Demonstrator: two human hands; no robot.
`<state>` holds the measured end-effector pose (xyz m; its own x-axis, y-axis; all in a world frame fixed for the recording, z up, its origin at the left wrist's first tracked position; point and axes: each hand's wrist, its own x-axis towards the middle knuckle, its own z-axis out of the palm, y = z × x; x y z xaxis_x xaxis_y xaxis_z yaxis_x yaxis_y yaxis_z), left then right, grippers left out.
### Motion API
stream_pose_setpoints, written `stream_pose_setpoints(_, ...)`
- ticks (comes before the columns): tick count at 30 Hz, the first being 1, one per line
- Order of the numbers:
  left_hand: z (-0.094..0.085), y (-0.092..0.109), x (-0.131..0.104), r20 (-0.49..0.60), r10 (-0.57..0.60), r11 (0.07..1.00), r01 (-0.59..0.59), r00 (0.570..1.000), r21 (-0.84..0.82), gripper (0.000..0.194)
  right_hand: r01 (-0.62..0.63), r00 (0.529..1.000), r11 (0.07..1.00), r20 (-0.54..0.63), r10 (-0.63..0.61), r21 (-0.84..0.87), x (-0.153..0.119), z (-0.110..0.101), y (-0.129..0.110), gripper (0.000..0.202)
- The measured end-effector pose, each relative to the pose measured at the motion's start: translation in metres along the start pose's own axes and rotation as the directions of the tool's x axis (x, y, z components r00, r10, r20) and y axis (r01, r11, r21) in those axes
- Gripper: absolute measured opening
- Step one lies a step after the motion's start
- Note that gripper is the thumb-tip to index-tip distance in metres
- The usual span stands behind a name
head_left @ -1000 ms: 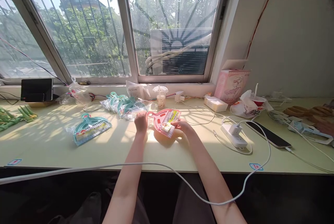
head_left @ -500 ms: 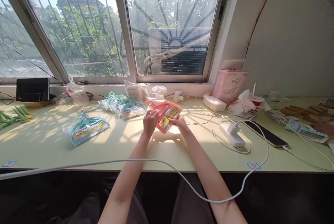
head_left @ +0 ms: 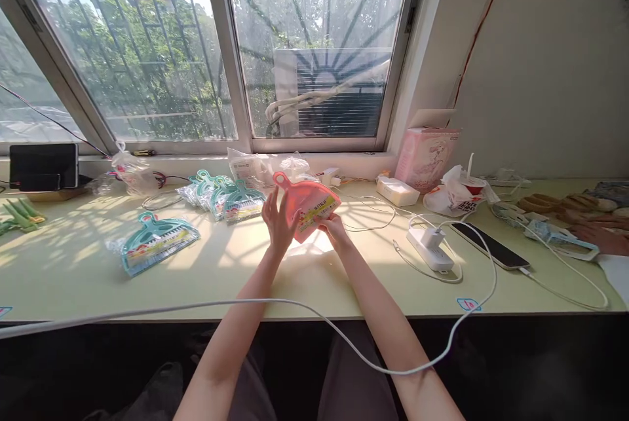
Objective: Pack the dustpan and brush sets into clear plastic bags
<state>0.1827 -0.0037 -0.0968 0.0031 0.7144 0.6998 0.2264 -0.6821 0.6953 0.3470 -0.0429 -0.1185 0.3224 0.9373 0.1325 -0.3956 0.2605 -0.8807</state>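
Observation:
A coral-red toy dustpan (head_left: pixel 305 198) with a ring handle and a printed yellow label is held up above the table in front of me. My right hand (head_left: pixel 335 230) pinches its lower right edge. Beside its left edge, my left hand (head_left: pixel 280 221) has its fingers spread apart, with the thumb close to the label; whether the thumb touches it I cannot tell. To the left lies a teal dustpan set (head_left: pixel 160 243) in clear wrapping, with a similar label. Several more wrapped teal sets (head_left: pixel 240 201) lie together farther back.
A white power strip (head_left: pixel 430 249) with cables and a phone (head_left: pixel 491 245) lie to the right. A pink box (head_left: pixel 428 158), a white box (head_left: pixel 397 190) and a plastic bag (head_left: pixel 135 172) stand near the window. One white cable (head_left: pixel 216 304) hangs across my forearms.
My left hand has loosened from the coral dustpan and its fingers have spread. The dustpan has turned slightly, still held by my right hand. The view has shifted a little to the right.

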Motion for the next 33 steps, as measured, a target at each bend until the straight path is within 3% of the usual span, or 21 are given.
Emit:
stream_pose_setpoints(2,-0.006,0.003,0.007,-0.197,-0.120,0.989,0.100,0.973,-0.109,0.091,0.012,1.000,1.000,0.001,-0.012,0.014,0.001,-0.001,-0.001,0.031)
stream_pose_setpoints(3,-0.008,0.004,0.011,-0.204,-0.210,0.963,0.166,0.956,-0.214,0.096,0.009,1.000,1.000,0.000,-0.009,0.016,0.001,-0.001,-0.001,0.031)
stream_pose_setpoints(4,-0.011,0.004,0.015,-0.126,-0.298,0.911,0.243,0.946,-0.334,0.095,-0.002,1.000,1.000,0.001,0.002,0.015,0.001,-0.001,-0.001,0.032)
stream_pose_setpoints(5,-0.012,0.004,0.019,0.029,-0.354,0.834,0.330,0.935,-0.443,0.090,-0.020,1.000,1.000,0.004,0.020,0.011,0.002,-0.001,-0.001,0.032)
stream_pose_setpoints(7,-0.012,0.003,0.022,0.379,-0.329,0.659,0.498,0.865,-0.564,0.080,-0.062,0.998,0.998,0.009,0.062,0.000,0.002,-0.001,-0.001,0.033)
stream_pose_setpoints(8,-0.011,0.002,0.022,0.496,-0.281,0.595,0.554,0.822,-0.582,0.076,-0.076,0.997,0.997,0.008,0.076,-0.004,0.003,-0.001,0.000,0.033)
stream_pose_setpoints(10,-0.007,0.000,0.019,0.587,-0.219,0.525,0.601,0.780,-0.603,0.070,-0.074,0.997,0.997,-0.003,0.074,0.009,0.003,-0.001,0.001,0.033)
stream_pose_setpoints(12,-0.004,-0.001,0.015,0.596,-0.210,0.503,0.608,0.775,-0.614,0.066,-0.043,0.999,0.998,-0.032,0.044,0.050,0.003,0.000,0.004,0.034)
stream_pose_setpoints(15,-0.003,-0.002,0.011,0.624,-0.181,0.501,0.617,0.760,-0.607,0.074,-0.007,0.996,0.995,-0.085,0.015,0.095,0.003,0.002,0.007,0.035)
stream_pose_setpoints(19,-0.009,-0.003,0.014,0.580,-0.147,0.499,0.566,0.801,-0.656,0.083,-0.055,0.996,0.993,-0.068,0.062,0.100,0.004,0.002,0.004,0.035)
stream_pose_setpoints(22,-0.017,-0.009,0.022,0.486,-0.236,0.489,0.535,0.841,-0.689,0.085,-0.137,0.990,0.989,-0.013,0.137,0.050,0.005,-0.001,-0.001,0.037)
stream_pose_setpoints(27,-0.036,-0.032,0.037,0.261,-0.489,0.555,0.528,0.832,-0.643,0.085,-0.143,0.990,0.990,-0.002,0.143,-0.002,0.001,-0.013,-0.007,0.042)
stream_pose_setpoints(31,-0.046,-0.044,0.042,0.201,-0.508,0.564,0.500,0.838,-0.658,0.084,-0.119,0.990,0.992,-0.085,0.116,-0.031,0.000,-0.020,-0.008,0.041)
stream_pose_setpoints(33,-0.047,-0.046,0.041,0.208,-0.507,0.580,0.510,0.836,-0.635,0.082,-0.123,0.990,0.992,-0.072,0.120,-0.032,0.001,-0.023,-0.009,0.039)
